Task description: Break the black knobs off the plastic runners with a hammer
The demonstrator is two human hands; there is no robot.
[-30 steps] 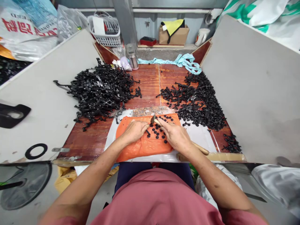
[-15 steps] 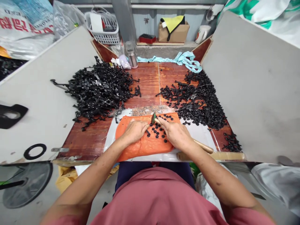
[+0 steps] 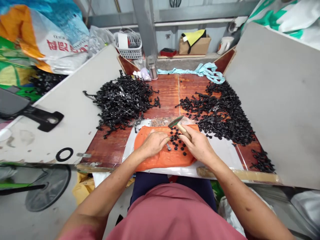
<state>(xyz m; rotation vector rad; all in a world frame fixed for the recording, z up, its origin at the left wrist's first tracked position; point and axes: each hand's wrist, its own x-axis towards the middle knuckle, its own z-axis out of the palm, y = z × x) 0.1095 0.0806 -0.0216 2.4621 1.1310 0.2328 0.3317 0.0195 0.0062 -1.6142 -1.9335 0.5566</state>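
hammer vs part: hammer [image 3: 179, 125] head sits just far and right of the part [image 3: 169, 147]; long axis runs near-right to far-left.
right hand [image 3: 200, 146]: fist wrapped round the handle, head lifted over the cloth [image 3: 160, 160] far edge.
left hand [image 3: 153, 144]: fingertips pinching the part, heel on cloth.
part: on cloth between the hands, beside the discs [image 3: 178, 144].
nearer hand: left.
piles [image 3: 122, 100]: far, well apart.

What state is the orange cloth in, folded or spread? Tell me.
Spread: the cloth lies flat with black parts on it.
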